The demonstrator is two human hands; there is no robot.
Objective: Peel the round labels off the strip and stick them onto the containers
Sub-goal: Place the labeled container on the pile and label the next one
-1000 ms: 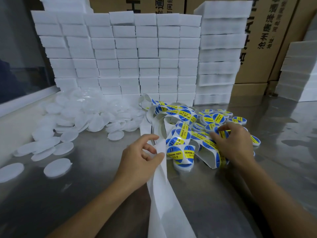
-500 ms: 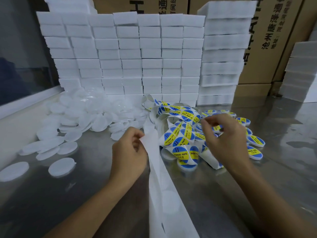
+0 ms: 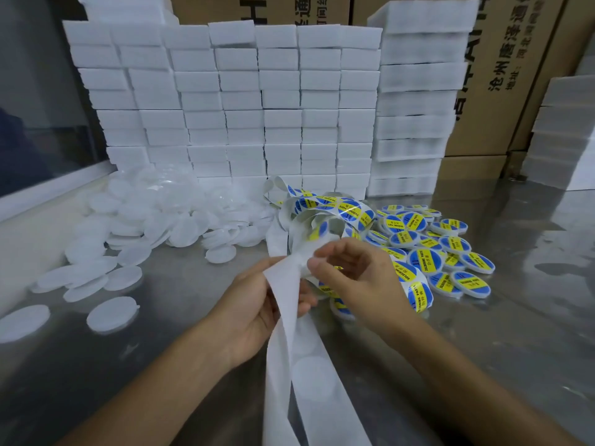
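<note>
While the worktop (image 3: 483,349) carries unlabelled containers (image 3: 154,220) at left, the strip (image 3: 289,317) is gripped by the left hand (image 3: 254,310) and pinched by the right hand (image 3: 357,281); a label (image 3: 404,275) could be creased if pulled askew.

so the round labels (image 3: 418,257) are blue with a yellow band and black lettering, the strip (image 3: 289,349) is plain white, the unlabelled containers (image 3: 111,315) are frosty white, the stacked blocks (image 3: 241,101) white, the boxes (image 3: 515,75) brown with black print, the table (image 3: 128,381) shiny grey.
</note>
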